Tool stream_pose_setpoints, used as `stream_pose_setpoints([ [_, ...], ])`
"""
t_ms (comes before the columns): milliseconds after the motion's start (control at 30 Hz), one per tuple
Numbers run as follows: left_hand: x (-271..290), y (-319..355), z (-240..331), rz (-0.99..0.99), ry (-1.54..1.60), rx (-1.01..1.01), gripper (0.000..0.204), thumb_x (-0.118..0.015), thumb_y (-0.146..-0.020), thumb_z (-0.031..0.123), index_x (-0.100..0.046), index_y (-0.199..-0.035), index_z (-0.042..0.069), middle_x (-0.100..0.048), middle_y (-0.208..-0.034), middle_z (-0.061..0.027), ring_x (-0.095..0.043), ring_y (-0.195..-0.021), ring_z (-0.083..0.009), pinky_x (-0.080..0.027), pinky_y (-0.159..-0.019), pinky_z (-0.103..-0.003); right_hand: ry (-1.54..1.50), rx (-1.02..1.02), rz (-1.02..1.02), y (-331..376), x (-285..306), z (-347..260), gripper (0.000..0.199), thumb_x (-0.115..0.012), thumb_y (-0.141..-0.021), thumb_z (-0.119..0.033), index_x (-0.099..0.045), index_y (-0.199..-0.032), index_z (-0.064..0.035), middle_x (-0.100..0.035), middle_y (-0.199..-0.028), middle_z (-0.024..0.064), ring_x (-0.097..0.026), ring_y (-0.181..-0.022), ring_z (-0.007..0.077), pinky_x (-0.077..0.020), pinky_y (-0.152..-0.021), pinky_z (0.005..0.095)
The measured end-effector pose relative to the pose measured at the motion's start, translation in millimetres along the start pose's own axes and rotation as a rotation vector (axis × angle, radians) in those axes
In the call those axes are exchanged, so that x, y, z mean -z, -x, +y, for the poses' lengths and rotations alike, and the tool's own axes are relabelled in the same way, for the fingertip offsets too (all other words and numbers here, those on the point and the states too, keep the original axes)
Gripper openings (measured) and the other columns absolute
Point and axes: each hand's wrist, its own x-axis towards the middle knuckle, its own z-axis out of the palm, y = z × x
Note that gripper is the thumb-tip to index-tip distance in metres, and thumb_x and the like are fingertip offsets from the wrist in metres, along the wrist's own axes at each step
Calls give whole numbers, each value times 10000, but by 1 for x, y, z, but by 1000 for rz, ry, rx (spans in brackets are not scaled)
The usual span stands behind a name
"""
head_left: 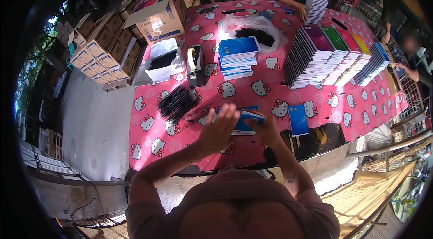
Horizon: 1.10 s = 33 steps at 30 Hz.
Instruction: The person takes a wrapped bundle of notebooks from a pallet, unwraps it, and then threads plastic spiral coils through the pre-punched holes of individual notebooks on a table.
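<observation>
Place: wkshp | stacked ctns [106,47] | notebk piles [313,58] | blk spiral coils [177,103] | concr. flr [97,135]

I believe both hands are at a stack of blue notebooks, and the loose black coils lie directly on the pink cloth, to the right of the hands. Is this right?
One thing is wrong: the head view shows the loose black coils left of the left hand, not right of the right hand. The rest holds.
</observation>
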Motion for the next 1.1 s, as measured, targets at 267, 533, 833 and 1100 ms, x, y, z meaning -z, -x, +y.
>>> stream_pose_setpoints([
  [267, 2, -24, -9, 13, 55, 37, 868, -444, -921, 631, -369, -1431, -68, -344, -1502, -289, -296, -1430, -420, -191, -1121, -639, -22, 92, 49, -4, -4, 10, 286, -675, -908, -126, -669, -1176, -27, -719, -948, 57, -642, -859, 86, -521, -767, 274],
  [533, 4, -41, -2, 89, 111, 27, 824, -458, -932, 586, -381, -1431, -64, -325, -1516, -285, -275, -1445, -409, -175, -1122, -650, 26, 202, 91, -5, -8, 26, 302, -667, -899, -89, -655, -1198, -43, -721, -957, 61, -647, -859, 78, -528, -752, 286],
  [833, 24, -72, -9, 108, 95, 130, 808, -439, -932, 624, -409, -1441, -2, -394, -1501, -216, -342, -1429, -323, -143, -1161, -567, 35, 238, 82, 0, -10, 10, 439, -659, -871, -62, -597, -1305, -72, -720, -971, 94, -633, -872, 69, -525, -749, 296],
  [1100, 33, -69, 5, 39, 137, -27, 757, -461, -936, 598, -435, -1415, 12, -429, -1484, -179, -373, -1411, -300, -198, -1142, -556, 60, 294, 51, -6, -4, 15, 435, -663, -870, -65, -608, -1301, -72, -735, -959, 86, -648, -854, 76, -532, -743, 294],
])
